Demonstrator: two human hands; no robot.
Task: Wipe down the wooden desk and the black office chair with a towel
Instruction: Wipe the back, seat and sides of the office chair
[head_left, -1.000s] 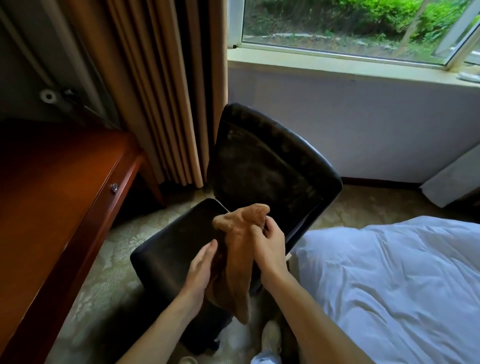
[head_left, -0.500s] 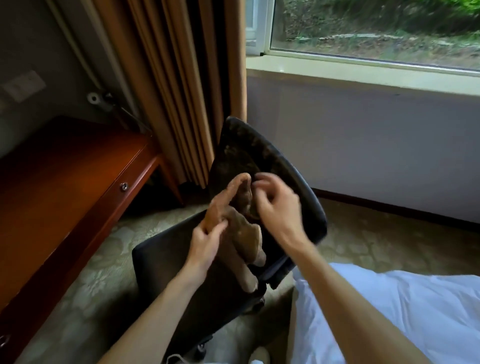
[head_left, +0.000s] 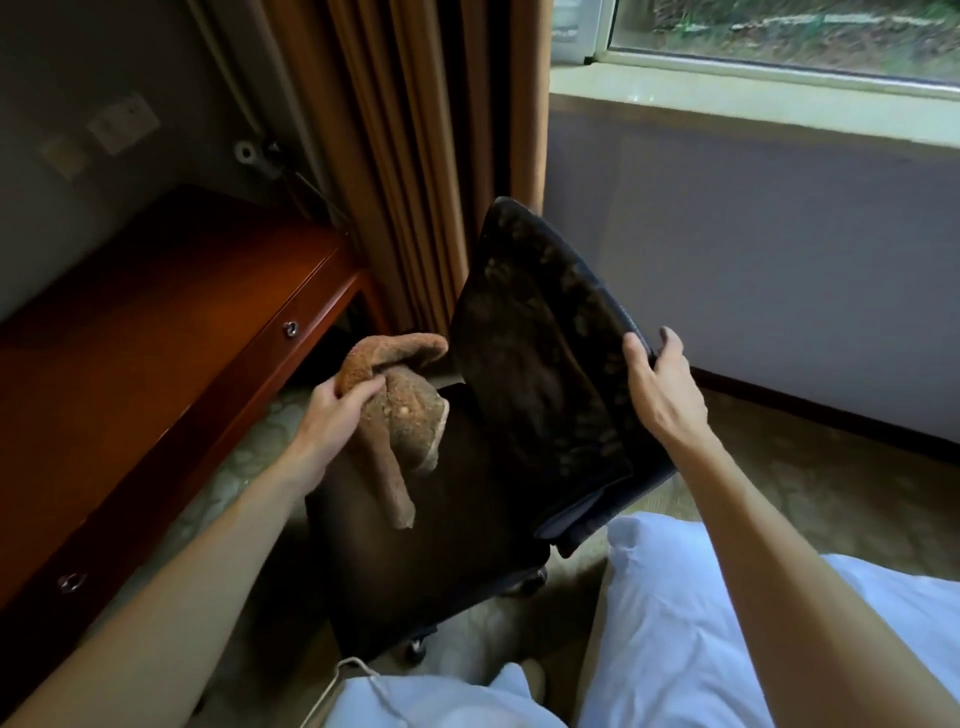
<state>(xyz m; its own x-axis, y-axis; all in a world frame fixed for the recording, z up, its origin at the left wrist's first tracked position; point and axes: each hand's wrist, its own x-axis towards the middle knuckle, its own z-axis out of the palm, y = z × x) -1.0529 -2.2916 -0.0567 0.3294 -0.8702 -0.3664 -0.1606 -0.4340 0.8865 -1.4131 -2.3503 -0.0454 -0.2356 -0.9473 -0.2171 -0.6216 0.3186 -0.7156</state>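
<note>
The black office chair (head_left: 540, 374) stands in the middle, its worn backrest facing me and its seat below it. My left hand (head_left: 332, 410) grips a brown towel (head_left: 400, 410) above the seat's left side; part of the towel hangs down over the seat. My right hand (head_left: 660, 384) grips the right edge of the backrest, thumb on the front and fingers behind it. The wooden desk (head_left: 156, 332) runs along the left, its reddish top bare.
Tan curtains (head_left: 415, 156) hang behind the chair beside a window sill (head_left: 753, 98). A white bed cover (head_left: 675, 623) fills the lower right. Patterned carpet (head_left: 831, 493) lies around the chair. Wall outlets and a cable sit above the desk.
My right hand let go of the towel and moved right onto the backrest edge. My left hand now holds the towel alone, shifted left. The view moved closer.
</note>
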